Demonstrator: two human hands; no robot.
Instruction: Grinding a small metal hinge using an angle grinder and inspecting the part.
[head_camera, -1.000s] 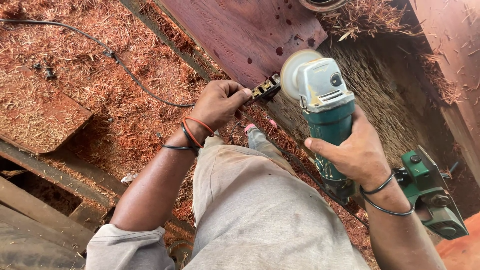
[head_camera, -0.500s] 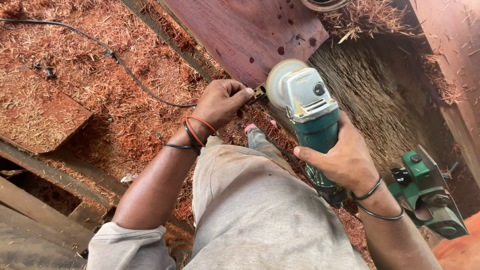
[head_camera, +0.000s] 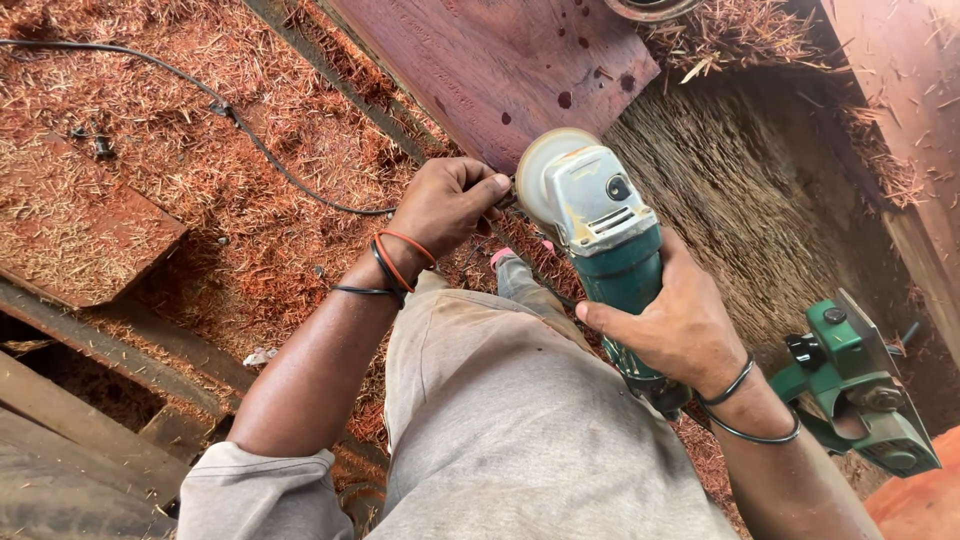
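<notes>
An angle grinder (head_camera: 605, 250) is being held in the right hand (head_camera: 680, 325) above the person's raised knee (head_camera: 500, 400), its disc end being kept toward the left hand (head_camera: 450, 205). The left hand is being placed just left of the disc, at the near edge of a wide board (head_camera: 500, 70) that is lying ahead. A cable (head_camera: 250, 140) is being trailed across the shavings-covered floor (head_camera: 180, 200) from the far left toward the left hand. To the right of the right wrist, a second power tool (head_camera: 850, 390) is being rested on the floor. Behind it, a heap of sawdust (head_camera: 740, 190) is being flanked by a plank (head_camera: 900, 100) on the right. Timbers (head_camera: 90, 420) are being left at the near left.
</notes>
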